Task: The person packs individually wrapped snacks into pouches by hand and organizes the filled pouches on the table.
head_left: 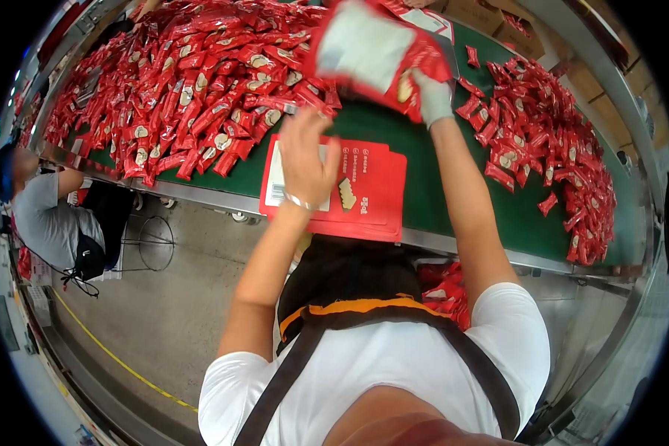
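My right hand (432, 97), in a pale glove, grips the right end of a filled red pouch (368, 56) with a whitish panel. The pouch is smeared by motion above the far part of the table. My bare left hand (308, 160), with a band at the wrist, is over a stack of flat red pouches (375, 186) at the table's near edge. Its fingers are stretched out and slightly blurred, and I see nothing in them. White lettering, a food picture and a barcode label show on the stack.
A large heap of small red packets (193, 89) covers the left of the green table (424, 175). Another packet heap (531, 134) spreads on the right. Cardboard boxes (476, 15) stand behind. A seated person (48, 215) is at far left. More red packets (446, 290) lie below the table.
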### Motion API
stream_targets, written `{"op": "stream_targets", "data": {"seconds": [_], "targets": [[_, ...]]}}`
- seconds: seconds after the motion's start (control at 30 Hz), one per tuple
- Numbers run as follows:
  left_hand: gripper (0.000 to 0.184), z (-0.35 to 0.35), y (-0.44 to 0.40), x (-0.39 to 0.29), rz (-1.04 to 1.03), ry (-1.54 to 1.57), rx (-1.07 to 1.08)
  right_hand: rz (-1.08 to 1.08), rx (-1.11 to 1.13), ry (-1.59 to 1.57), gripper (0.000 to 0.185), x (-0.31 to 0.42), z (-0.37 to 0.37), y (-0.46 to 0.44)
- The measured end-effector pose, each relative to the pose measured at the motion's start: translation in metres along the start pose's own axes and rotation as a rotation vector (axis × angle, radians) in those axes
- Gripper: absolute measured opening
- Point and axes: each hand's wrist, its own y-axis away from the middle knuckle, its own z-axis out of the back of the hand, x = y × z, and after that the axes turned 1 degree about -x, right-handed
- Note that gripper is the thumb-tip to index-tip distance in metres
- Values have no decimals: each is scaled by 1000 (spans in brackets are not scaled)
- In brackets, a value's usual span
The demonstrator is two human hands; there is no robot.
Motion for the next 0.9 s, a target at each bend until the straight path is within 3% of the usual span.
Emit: {"op": "stream_targets", "data": {"seconds": [0.03, 0.07, 0.1, 0.13, 0.2, 0.23, 0.33, 0.37, 0.47, 0.53, 0.6, 0.63, 0.9], "targets": [[37, -5, 26, 2, 45, -4, 101, 59, -156, 194, 36, -26, 13, -44], [37, -11, 52, 1, 90, -6, 207, 338, -140, 648, 37, -68, 42, -93], [39, -18, 74, -1, 136, -21, 264, 27, -356, 717, 38, -37, 21, -83], [41, -23, 91, -3, 184, -35, 320, 34, -354, 717, 38, -38, 21, -89], [45, -30, 115, -4, 186, -126, 373, 116, -237, 1460, 40, -73, 47, -122], [49, -33, 123, -5, 187, -223, 433, 151, -294, 851, 49, -174, 99, -197], [51, -33, 133, 0, 145, -222, 511, -211, -157, -181, 58, -43, 37, -64], [51, -35, 135, 2, 154, -215, 514, -262, -33, -304, 64, -38, 45, -51], [51, -42, 137, 5, 157, -179, 517, -373, -88, -181, 58, -43, 77, 4], [50, -48, 135, 5, 124, -194, 504, -349, -10, 105, 50, -72, 116, 34], [49, -52, 133, 3, 124, -202, 524, -294, -96, 445, 42, -81, 123, 72], [49, -52, 132, 3, 118, -221, 541, -116, -33, 466, 35, -80, 125, 85], [48, -53, 128, 3, 107, -229, 574, -118, -93, 476, 31, -78, 107, 89]]}}
